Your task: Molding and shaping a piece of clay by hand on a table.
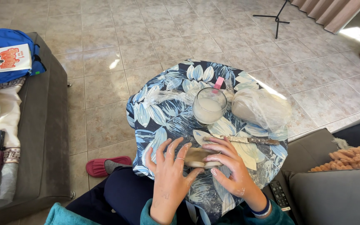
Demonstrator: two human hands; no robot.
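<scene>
A small flat lump of pale clay (195,157) lies on a round table covered by a blue leaf-patterned cloth (163,116). My left hand (169,175) rests on the cloth with spread fingers, its fingertips touching the lump's left side. My right hand (230,166) presses on the lump from the right, fingers curled over its top edge. Both hands are smeared with clay. A clay-coated knife (246,140) lies just beyond my right hand.
A glass of cloudy water (209,106) stands mid-table. Beside it sit a plastic bag of clay (259,109) and crumpled clear plastic (167,96). A grey sofa (42,137) with a magazine (5,59) is left; a red slipper (105,165), remote (279,195) and tripod (276,18) are around.
</scene>
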